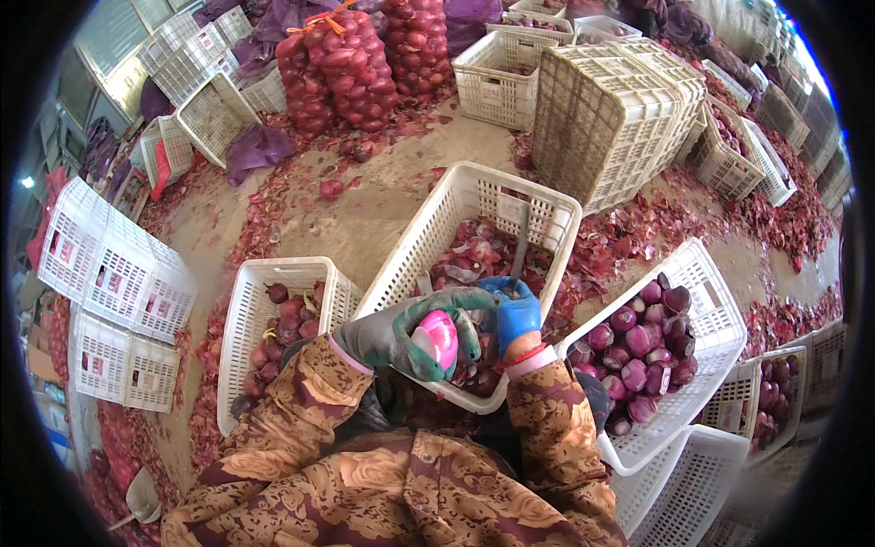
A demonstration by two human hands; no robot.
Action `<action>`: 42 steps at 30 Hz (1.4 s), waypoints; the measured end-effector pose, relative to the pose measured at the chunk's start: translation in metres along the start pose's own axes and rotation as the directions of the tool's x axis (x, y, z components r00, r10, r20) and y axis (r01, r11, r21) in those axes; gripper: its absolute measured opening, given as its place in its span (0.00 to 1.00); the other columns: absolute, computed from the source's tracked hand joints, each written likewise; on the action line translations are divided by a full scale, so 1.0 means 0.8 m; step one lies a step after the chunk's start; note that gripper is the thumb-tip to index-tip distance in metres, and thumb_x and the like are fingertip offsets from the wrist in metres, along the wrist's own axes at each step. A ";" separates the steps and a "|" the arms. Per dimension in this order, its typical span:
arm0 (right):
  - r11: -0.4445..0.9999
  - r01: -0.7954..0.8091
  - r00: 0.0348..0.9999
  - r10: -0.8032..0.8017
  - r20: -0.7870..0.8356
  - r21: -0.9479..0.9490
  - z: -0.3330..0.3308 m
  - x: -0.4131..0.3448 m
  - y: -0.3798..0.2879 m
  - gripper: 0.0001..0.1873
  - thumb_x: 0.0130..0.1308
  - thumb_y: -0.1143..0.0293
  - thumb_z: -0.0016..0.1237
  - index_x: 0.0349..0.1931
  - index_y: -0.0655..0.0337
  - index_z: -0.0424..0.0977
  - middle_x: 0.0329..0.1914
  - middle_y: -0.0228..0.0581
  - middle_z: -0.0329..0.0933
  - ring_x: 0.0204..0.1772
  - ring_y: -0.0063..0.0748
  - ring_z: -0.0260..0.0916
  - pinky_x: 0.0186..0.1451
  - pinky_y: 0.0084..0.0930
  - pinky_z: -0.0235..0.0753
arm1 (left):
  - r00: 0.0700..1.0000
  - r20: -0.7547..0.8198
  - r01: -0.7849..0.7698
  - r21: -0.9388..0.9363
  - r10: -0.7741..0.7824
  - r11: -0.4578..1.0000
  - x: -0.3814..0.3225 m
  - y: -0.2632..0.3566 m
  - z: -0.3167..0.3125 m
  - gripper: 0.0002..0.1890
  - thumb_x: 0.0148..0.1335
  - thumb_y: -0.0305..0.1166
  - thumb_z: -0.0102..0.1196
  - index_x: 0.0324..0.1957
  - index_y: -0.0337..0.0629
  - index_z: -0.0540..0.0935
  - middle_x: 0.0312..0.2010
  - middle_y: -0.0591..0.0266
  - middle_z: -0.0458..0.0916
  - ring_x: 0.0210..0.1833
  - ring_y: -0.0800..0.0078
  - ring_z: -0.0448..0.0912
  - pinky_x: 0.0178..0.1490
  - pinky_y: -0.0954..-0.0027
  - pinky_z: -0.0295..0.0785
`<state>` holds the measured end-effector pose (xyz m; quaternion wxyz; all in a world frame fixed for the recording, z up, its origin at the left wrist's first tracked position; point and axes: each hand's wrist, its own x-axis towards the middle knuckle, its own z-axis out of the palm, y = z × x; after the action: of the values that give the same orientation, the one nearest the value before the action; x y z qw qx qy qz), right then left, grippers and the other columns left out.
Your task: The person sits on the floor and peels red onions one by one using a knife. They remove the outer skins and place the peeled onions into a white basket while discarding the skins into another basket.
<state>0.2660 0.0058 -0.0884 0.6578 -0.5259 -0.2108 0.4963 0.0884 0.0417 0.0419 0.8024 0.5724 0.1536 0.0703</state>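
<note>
My left hand (417, 335), in a grey and green coated glove, holds a bright pink peeled onion (436, 338). Beside it, my right hand (517, 311), in a blue glove, grips a knife (522, 243) whose blade points away from me. Both hands are over the near part of a white plastic crate (403, 263) holding red onions and loose skins. To the right, glossy purple onions (639, 338) fill part of another white crate (724, 321). On the left, a smaller white crate (236, 335) holds unpeeled red onions (290, 318).
Stacked crates (615, 116) stand ahead on the right. Red mesh sacks of onions (352, 68) stand farther off. Onion skins (615, 246) litter the floor, with a loose onion (331, 189) ahead. More white crates (126, 273) are at the left, and empty ones (704, 485) at the near right.
</note>
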 end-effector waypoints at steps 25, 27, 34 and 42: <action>0.517 0.508 0.860 -0.254 0.444 -0.689 0.025 -0.062 -0.026 0.10 0.52 0.65 0.58 0.35 0.51 0.78 0.33 0.45 0.79 0.38 0.50 0.78 0.38 0.39 0.78 | 0.997 -0.065 -0.033 0.013 0.033 0.999 -0.034 -0.038 -0.017 0.53 0.39 0.23 0.73 0.70 0.39 0.57 0.49 0.58 0.77 0.42 0.73 0.79 0.44 0.73 0.76; 0.467 0.599 0.800 -0.313 0.512 -0.651 0.011 -0.056 -0.025 0.10 0.51 0.67 0.59 0.35 0.52 0.78 0.31 0.45 0.78 0.36 0.52 0.78 0.37 0.39 0.78 | 0.989 -0.144 0.002 -0.069 -0.012 0.998 -0.041 -0.045 -0.008 0.54 0.39 0.21 0.72 0.70 0.40 0.56 0.49 0.55 0.78 0.39 0.69 0.80 0.40 0.70 0.78; 0.929 0.265 0.946 -0.199 0.257 -0.256 -0.004 -0.036 0.018 0.10 0.56 0.72 0.60 0.38 0.63 0.77 0.29 0.38 0.79 0.34 0.24 0.78 0.35 0.27 0.78 | 0.982 -0.131 0.093 -0.291 -0.136 0.952 -0.039 -0.026 0.000 0.48 0.47 0.14 0.61 0.71 0.41 0.54 0.52 0.51 0.75 0.42 0.67 0.81 0.43 0.68 0.79; 0.771 0.019 0.981 0.109 0.161 -0.637 -0.010 0.015 0.066 0.12 0.60 0.64 0.50 0.42 0.56 0.79 0.40 0.46 0.81 0.41 0.39 0.80 0.44 0.34 0.78 | 0.979 -0.200 0.074 0.186 -0.036 0.980 0.038 0.021 0.087 0.43 0.49 0.22 0.68 0.67 0.42 0.62 0.59 0.56 0.71 0.54 0.66 0.76 0.51 0.70 0.75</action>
<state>0.2548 0.0101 -0.1420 0.4063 -0.6725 -0.4146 0.4591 0.1408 -0.0063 0.0732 0.7259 0.6332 0.2537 0.0886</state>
